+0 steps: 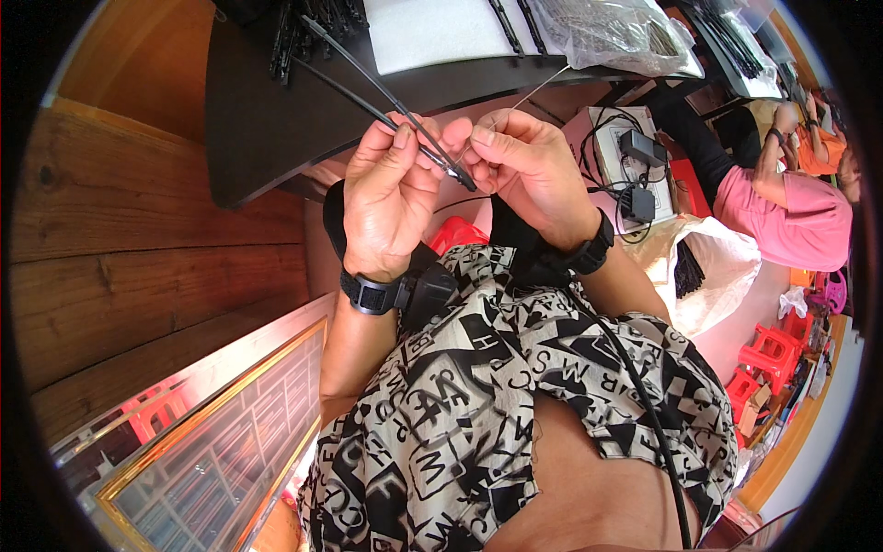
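My left hand [391, 189] pinches two thin black rods [368, 87] that run up and to the left over the dark table [258, 129]. My right hand [529, 161] is closed on the rods' near ends and on a thin silver wire [533, 89] that slants up to the right. Both hands meet just in front of the table's near edge, above my patterned black-and-white clothing [478, 396]. Each wrist wears a black band.
A pile of black rods [308, 23], a white foam sheet [432, 32] and a clear plastic bag [616, 32] lie on the table. Another person in pink [791, 212] sits at right. Black adapters on a white box [635, 170], a bag [708, 267], red stools [768, 354] and wooden wall at left.
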A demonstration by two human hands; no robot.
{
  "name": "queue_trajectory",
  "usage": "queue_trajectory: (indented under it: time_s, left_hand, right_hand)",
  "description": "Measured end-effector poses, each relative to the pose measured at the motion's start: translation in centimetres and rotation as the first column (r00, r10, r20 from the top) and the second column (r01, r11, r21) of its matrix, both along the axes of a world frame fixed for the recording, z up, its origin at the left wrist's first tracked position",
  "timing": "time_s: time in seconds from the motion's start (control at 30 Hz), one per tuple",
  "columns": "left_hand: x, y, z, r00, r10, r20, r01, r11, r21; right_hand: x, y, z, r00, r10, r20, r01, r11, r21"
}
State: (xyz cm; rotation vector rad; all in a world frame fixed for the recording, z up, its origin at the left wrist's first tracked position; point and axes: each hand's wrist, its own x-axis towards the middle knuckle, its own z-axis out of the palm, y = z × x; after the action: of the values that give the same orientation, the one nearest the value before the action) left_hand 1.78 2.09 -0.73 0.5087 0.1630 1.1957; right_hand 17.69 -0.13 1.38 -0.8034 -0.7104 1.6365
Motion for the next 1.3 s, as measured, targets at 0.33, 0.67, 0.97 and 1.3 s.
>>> queue_trajectory:
  time_s: [0.33, 0.67, 0.97, 1.3]
  left_hand:
    - [0.3, -0.6, 1.1, 0.983, 0.092, -0.158, -0.085, 0.995, 0.047]
    - [0.9, -1.2, 1.8, 0.95, 0.17, -0.26, -0.169, 0.985, 0.025]
    - [1.7, -2.4, 2.4, 0.578, 0.119, -0.808, -0.073, 0.993, 0.094]
    - [1.7, -2.7, 0.8, 0.534, 0.123, -0.837, -0.123, 0.99, 0.067]
  right_hand:
    - [-0.1, 0.1, 0.8, 0.996, -0.044, 0.074, 0.039, 0.996, 0.076]
    - [0.4, 0.2, 0.9, 0.969, -0.092, 0.228, 0.05, 0.982, 0.181]
    - [-0.1, 0.8, 1.8, 0.864, -0.033, 0.503, -0.051, 0.987, 0.151]
    - [-0.4, 0.8, 1.0, 0.907, -0.213, 0.365, 0.145, 0.968, 0.204]
